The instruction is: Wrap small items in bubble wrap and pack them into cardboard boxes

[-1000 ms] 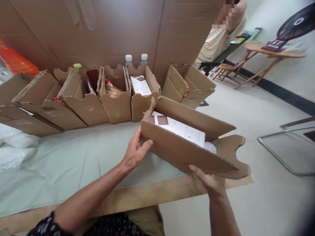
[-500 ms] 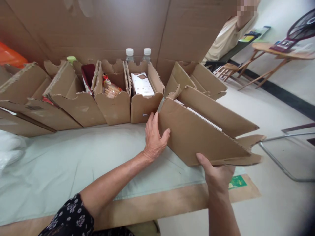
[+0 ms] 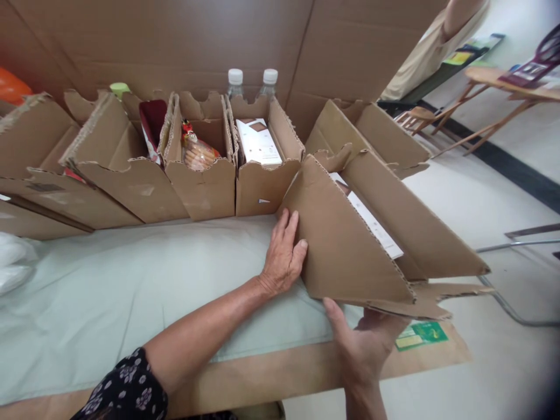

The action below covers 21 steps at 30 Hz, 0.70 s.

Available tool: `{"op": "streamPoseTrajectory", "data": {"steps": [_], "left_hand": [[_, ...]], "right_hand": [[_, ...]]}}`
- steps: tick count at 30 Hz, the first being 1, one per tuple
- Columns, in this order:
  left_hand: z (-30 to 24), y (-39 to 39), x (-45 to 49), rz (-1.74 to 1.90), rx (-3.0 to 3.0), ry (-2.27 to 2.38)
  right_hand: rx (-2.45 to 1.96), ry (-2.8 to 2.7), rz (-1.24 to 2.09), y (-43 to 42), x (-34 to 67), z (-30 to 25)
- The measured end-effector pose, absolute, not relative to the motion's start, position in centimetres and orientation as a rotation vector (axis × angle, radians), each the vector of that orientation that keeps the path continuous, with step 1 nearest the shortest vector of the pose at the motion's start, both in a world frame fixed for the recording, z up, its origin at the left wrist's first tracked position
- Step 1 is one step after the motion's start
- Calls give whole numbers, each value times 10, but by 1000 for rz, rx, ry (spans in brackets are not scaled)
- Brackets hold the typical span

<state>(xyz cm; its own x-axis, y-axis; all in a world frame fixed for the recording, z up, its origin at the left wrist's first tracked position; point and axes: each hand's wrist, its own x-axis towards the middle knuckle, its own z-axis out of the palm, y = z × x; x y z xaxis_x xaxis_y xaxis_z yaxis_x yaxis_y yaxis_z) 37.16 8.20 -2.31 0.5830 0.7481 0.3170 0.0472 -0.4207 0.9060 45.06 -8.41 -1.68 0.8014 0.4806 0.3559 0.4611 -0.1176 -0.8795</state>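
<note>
Tabletop [image 3: 161, 286] right edge | slant-sided cardboard bin [image 3: 345, 245]: white carton [image 3: 371, 219] in, not yet released | left hand [image 3: 283, 251] part-spread against side, right hand [image 3: 361, 344] clasping base

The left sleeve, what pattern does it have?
Head view: the sleeve is black with a pale floral print.

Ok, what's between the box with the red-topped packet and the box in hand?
In the head view, one cardboard box, with a white carton inside, stands between the packet box and the held box.
</note>
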Motion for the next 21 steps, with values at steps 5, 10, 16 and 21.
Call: {"op": "streamPoseTrajectory", "data": {"steps": [5, 10, 16, 21], "left_hand": [[-24, 80, 369, 941, 1860, 613], [-24, 76, 368, 986, 1857, 570], [-24, 77, 369, 1009, 1684, 703], [-22, 81, 371, 1028, 1576, 778]], "right_hand": [[-1728, -740, -85, -81, 444, -21], [-1715, -805, -157, -67, 444, -17], [-1864, -1123, -228, -69, 441, -4], [-1929, -1374, -404, -70, 436, 2]]}}
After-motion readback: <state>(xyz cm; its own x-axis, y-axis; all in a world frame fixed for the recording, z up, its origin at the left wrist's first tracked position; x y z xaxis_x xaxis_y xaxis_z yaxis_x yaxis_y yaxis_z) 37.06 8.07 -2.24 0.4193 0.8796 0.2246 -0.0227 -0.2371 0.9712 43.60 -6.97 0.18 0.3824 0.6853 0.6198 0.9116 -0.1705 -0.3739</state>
